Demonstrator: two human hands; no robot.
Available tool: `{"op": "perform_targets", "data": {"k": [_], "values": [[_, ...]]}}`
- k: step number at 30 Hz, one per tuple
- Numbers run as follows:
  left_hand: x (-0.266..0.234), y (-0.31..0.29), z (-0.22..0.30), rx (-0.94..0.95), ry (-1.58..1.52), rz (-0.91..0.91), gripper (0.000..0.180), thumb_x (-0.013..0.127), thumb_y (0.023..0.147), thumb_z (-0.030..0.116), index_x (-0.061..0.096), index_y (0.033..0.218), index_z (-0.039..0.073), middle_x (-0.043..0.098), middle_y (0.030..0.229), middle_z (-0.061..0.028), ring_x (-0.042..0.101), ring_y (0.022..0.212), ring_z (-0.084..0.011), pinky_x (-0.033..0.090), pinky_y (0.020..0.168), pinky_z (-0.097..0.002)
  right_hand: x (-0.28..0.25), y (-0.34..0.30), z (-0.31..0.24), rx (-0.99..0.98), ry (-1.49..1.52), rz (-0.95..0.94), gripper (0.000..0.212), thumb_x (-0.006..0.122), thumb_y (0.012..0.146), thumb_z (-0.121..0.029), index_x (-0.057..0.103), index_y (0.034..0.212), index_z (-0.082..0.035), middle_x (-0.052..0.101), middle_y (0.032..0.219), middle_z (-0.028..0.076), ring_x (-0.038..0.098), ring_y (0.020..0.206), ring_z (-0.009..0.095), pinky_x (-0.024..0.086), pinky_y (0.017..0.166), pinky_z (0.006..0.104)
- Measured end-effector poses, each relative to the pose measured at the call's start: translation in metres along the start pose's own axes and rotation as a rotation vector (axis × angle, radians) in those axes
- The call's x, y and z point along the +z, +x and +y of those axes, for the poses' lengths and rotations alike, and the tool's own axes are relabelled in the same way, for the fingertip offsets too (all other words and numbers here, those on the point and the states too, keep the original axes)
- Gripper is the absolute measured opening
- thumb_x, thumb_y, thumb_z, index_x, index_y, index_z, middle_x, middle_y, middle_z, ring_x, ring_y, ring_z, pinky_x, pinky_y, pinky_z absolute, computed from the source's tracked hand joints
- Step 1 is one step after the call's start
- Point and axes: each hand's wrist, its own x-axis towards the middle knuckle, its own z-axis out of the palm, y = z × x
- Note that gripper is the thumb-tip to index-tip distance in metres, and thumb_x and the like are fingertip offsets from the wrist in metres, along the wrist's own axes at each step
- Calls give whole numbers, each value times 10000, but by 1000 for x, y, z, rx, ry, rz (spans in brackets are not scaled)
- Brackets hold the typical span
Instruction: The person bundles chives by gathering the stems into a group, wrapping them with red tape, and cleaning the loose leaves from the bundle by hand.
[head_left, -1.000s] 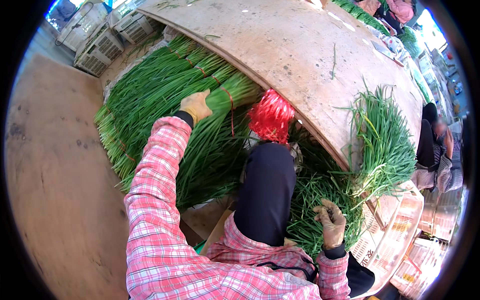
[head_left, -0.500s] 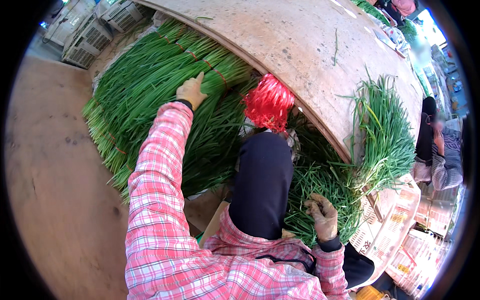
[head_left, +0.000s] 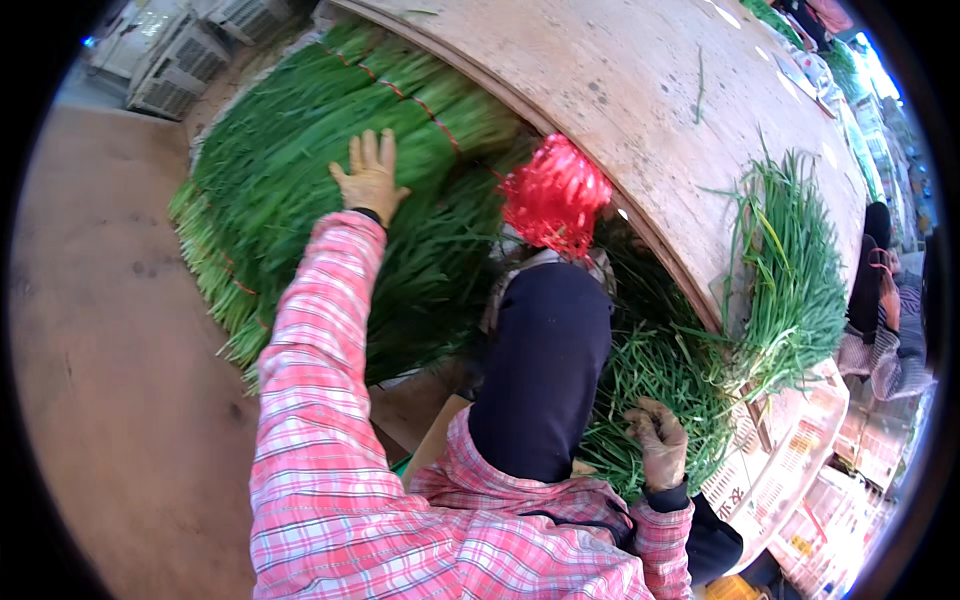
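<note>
My left hand (head_left: 369,177), in a tan glove, lies flat with fingers spread on a thick layer of green garlic chives (head_left: 290,150) at the left. Red ties cross the bundles near the far side and near the left edge. In its glove, my right hand (head_left: 658,443) is loosely curled over loose green leaves (head_left: 650,370) beside my right thigh, with a gap between thumb and fingers and nothing visible in it. A bunch of shiny red plastic ties (head_left: 556,197) hangs at the board's edge, above my dark-clothed knee (head_left: 545,370).
A wide wooden board (head_left: 600,70) spans the far side. On its right end rests a heap of loose chives (head_left: 790,270). White plastic crates (head_left: 180,75) stand at the back left, and a pale crate (head_left: 770,460) at the right. Another person (head_left: 885,310) sits at the far right.
My left hand has gone from a pointing shape near the ties to flat and spread, slightly left. The chives under it are blurred. The view has shifted slightly; my right hand remains curled.
</note>
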Motion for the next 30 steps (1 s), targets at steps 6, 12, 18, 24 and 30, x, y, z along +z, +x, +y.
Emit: {"op": "perform_targets", "data": {"k": [6, 12, 18, 24, 30], "values": [[-17, -28, -17, 143, -242, 19, 1097, 781, 672, 463, 145, 1495, 112, 214, 1515, -174, 213, 1401, -342, 201, 1068, -613, 13, -9, 6, -39, 21, -78, 290, 543, 922, -20, 533, 1198, 71, 663, 946, 100, 579, 744, 101, 483, 690, 223], [4, -91, -69, -130, -290, -101, 1146, 744, 660, 561, 127, 1494, 76, 206, 1533, -165, 199, 1418, -314, 170, 1098, -583, 2, -15, 27, -75, 99, -38, 290, 544, 927, -39, 545, 1195, 72, 670, 921, 91, 589, 745, 104, 486, 690, 222], [-2, -88, -144, -198, -274, -353, 964, 722, 682, 497, 337, 1434, 34, 407, 1432, -177, 381, 1331, -299, 319, 1096, -404, -13, -28, 32, -87, 18, -58, 171, 561, 926, -63, 634, 1044, 36, 646, 754, 39, 545, 619, 72, 456, 572, 214], [-107, -89, -52, 62, -875, 188, 346, 675, 792, 200, 669, 1098, 40, 687, 1009, -131, 656, 946, -243, 499, 854, -344, -21, -42, 46, -179, -153, -43, 82, 647, 848, -63, 683, 900, -10, 647, 739, 59, 586, 628, 140, 456, 567, 280], [-190, -82, 86, 225, -1385, -84, 167, 660, 838, 98, 713, 940, -23, 688, 808, -50, 606, 707, -88, 488, 657, -231, -22, -41, 34, -396, -434, 71, 168, 699, 792, -228, 695, 792, -60, 655, 753, 124, 634, 671, 298, 485, 602, 380]]}}
